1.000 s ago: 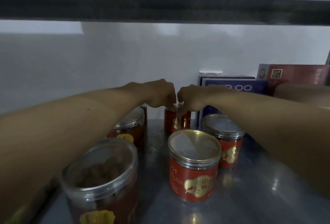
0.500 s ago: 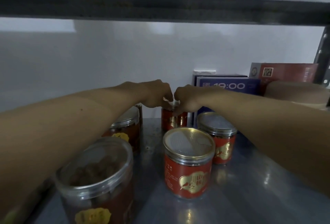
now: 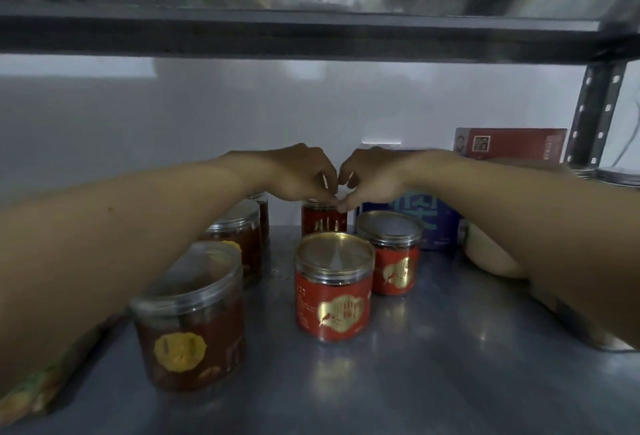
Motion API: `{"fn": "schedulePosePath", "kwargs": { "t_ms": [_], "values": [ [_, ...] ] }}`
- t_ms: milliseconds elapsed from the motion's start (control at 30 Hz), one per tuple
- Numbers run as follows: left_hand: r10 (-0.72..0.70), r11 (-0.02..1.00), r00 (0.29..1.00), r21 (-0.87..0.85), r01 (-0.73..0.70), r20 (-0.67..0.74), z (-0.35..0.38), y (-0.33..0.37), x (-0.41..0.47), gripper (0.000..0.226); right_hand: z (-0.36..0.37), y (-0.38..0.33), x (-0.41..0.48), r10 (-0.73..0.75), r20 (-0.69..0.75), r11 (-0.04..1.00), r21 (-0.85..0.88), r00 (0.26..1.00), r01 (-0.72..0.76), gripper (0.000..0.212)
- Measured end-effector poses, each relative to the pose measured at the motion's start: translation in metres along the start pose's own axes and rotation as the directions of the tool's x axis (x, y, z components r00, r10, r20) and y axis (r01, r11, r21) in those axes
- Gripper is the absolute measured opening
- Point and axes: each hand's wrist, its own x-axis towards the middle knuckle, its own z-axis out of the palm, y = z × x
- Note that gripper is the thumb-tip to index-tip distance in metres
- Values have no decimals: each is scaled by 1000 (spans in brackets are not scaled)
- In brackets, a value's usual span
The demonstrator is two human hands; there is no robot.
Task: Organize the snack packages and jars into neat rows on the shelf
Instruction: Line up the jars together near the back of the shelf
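Both arms reach to the back of the metal shelf (image 3: pixel 433 365). My left hand (image 3: pixel 304 175) and my right hand (image 3: pixel 370 176) meet over a small red jar (image 3: pixel 323 223) by the back wall, their curled fingertips pinching its lid rim from either side. In front stand a red jar with a gold lid (image 3: pixel 334 287) and another red jar (image 3: pixel 391 254) behind it to the right. On the left, a clear-lidded dark jar (image 3: pixel 190 317) sits nearest, with a second one (image 3: pixel 239 237) behind it and a third mostly hidden by my left arm.
A blue box (image 3: pixel 429 220) and a red box (image 3: pixel 509 145) stand at the back right, beside a perforated shelf post (image 3: pixel 595 112). The upper shelf (image 3: pixel 311 29) hangs low overhead. A tan package (image 3: pixel 491 254) lies under my right arm. A snack bag (image 3: pixel 31 396) shows at bottom left.
The view has pulled back and shifted, showing more of the right post. Both hands stay on the back jar's lid, fingers slightly more spread.
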Motion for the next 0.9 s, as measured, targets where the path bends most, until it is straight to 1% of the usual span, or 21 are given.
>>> {"fn": "schedulePosePath", "kwargs": {
  "t_ms": [67, 133, 167, 233, 300, 400, 500, 600, 633, 700, 767, 900],
  "values": [
    [-38, 996, 997, -83, 43, 62, -1, 12, -6, 33, -2, 6, -11, 25, 31, 1000, 0, 999, -25, 74],
    [-69, 976, 982, -194, 104, 178, 2, 23, -11, 34, -2, 12, -20, 49, 92, 998, 36, 995, -53, 73],
    [-75, 967, 971, -222, 127, 229, 4, 29, -14, 33, -1, 15, -25, 59, 128, 995, 75, 990, -69, 73],
    [-75, 962, 954, -232, 146, 289, 10, 37, -18, 32, 3, 21, -32, 79, 184, 981, 161, 980, -110, 75],
    [-84, 958, 948, -239, 162, 306, 13, 43, -22, 36, 7, 25, -37, 93, 226, 963, 228, 970, -145, 79],
    [-112, 947, 944, -255, 197, 311, 14, 48, -27, 35, 12, 29, -40, 82, 219, 945, 293, 972, -146, 76],
    [-116, 931, 942, -296, 213, 314, 18, 54, -30, 33, 14, 32, -41, 65, 203, 939, 319, 977, -128, 78],
    [-109, 916, 939, -335, 223, 326, 21, 58, -31, 41, 16, 33, -42, 48, 201, 936, 332, 978, -115, 76],
    [-106, 911, 941, -349, 222, 323, 20, 58, -31, 41, 16, 33, -43, 44, 196, 936, 333, 980, -109, 74],
    [-104, 906, 952, -369, 210, 286, 16, 54, -34, 36, 16, 31, -44, 33, 186, 940, 328, 982, -94, 70],
    [-110, 918, 970, -351, 183, 217, 12, 45, -35, 36, 17, 28, -43, 18, 178, 939, 335, 984, -78, 65],
    [-145, 965, 985, -207, 162, 97, 7, 22, -35, 41, 20, 20, -39, -6, 133, 927, 373, 991, -44, 67]
  ]
}}
